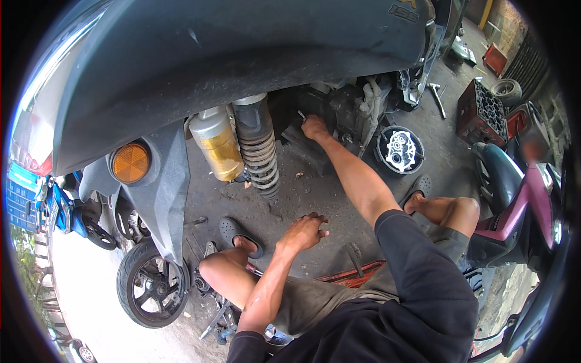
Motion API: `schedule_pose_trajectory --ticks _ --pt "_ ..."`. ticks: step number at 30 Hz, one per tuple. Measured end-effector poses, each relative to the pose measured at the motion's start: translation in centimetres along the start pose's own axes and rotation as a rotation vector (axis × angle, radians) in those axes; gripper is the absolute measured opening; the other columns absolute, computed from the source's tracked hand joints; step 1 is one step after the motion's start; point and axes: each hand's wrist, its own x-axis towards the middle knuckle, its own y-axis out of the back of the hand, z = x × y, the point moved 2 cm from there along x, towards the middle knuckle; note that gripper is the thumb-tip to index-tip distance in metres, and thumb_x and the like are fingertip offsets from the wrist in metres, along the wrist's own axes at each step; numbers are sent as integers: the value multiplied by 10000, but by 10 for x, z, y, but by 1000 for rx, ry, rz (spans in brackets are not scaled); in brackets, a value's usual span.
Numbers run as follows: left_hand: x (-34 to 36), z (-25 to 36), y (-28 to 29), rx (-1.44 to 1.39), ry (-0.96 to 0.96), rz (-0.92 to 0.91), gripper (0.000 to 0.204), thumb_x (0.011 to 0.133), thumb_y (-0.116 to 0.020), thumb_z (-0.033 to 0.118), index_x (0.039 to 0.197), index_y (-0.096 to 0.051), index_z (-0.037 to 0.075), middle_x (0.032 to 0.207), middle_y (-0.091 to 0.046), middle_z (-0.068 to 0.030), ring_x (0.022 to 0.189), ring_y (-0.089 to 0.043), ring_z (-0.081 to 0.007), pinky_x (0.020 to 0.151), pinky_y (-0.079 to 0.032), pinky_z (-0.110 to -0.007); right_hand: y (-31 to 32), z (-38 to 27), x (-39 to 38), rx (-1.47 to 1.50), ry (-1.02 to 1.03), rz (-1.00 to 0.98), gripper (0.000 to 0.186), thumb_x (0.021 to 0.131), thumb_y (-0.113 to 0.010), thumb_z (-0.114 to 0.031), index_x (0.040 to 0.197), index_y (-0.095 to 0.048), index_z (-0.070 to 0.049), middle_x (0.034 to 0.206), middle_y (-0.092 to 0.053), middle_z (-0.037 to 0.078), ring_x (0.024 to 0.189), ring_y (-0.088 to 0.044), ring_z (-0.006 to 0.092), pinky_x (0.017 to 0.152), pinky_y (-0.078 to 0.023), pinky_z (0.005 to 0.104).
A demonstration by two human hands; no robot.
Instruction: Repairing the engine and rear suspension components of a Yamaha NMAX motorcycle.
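Under the dark body panel (242, 66) of a scooter, my right hand (315, 127) reaches in beside the dark engine area. Its fingers are closed, and a small shiny metal piece (302, 114) sticks out of them; what kind it is cannot be made out. My left hand (302, 232) hangs in the air above the floor between my knees, fingers loosely bent and apart, with nothing seen in it. Left of my right hand are a coil-spring shock absorber (260, 151) and its gold canister (218, 151). A grey metal casing (370, 112) stands to the right.
A round basin (382, 164) with a pale metal cover (400, 148) lies right of my right forearm. Further right stand a red crate (478, 115) and a pink scooter (520, 206). A wheel (154, 284) is at lower left; a red tray (351, 275) lies between my legs.
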Motion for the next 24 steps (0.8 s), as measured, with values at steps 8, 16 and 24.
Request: schedule_pose_trajectory --ticks 8,16,24 --pt "2 1 0 -2 -13 10 398 864 -630 286 1205 -586 87 1230 -569 -166 1144 -534 -357 950 -436 -450 -45 0 -52 153 96 143 336 875 -496 -223 1096 -636 -12 1125 -606 265 1098 -561 417 936 -473 453" --pt "12 2 -2 -12 -47 4 385 857 -636 266 1183 -600 64 1188 -596 -175 1106 -560 -356 929 -451 -442 -46 10 -60 42 52 66 320 895 -488 -231 1120 -635 -56 1124 -605 254 1071 -564 432 928 -462 478" --pt "49 -91 -20 -155 179 -180 289 859 -641 329 972 -719 74 946 -691 -163 936 -642 -333 816 -484 -395 -49 5 -43 108 -9 210 355 926 -473 -282 1059 -632 6 1076 -616 273 1066 -563 438 926 -466 467"
